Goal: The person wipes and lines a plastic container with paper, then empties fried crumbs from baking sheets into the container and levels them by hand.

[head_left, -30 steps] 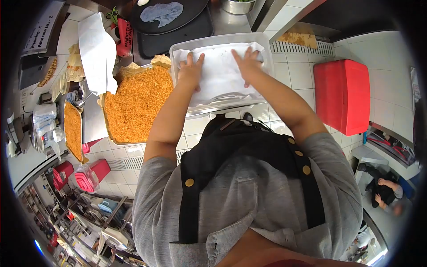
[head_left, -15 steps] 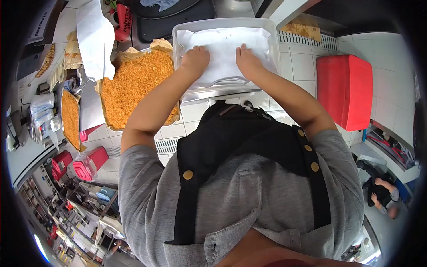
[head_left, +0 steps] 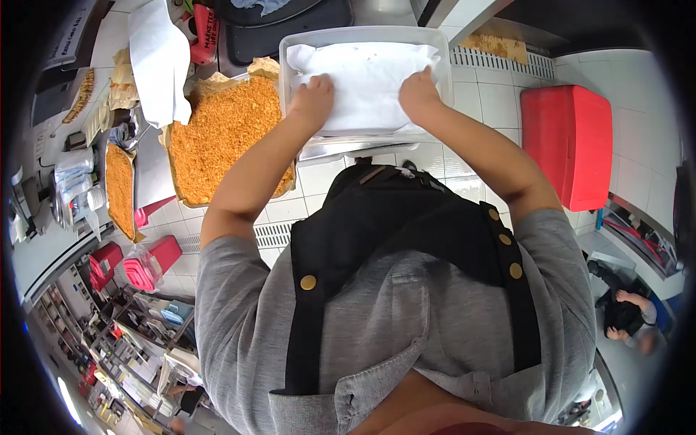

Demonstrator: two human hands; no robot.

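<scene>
Right hand (head_left: 420,98) is shifted outward from left hand (head_left: 312,104); fingers (head_left: 325,82) are curled, grip undeterminable; light-looking paper (head_left: 366,72) beneath is best edge-held.

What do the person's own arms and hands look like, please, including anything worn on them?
The left hand and right hand are bare, without gloves, and the forearms are uncovered; no watch shows. Grey short sleeves end near the elbows. Black apron straps with brass-coloured studs run over the shoulders.
</scene>
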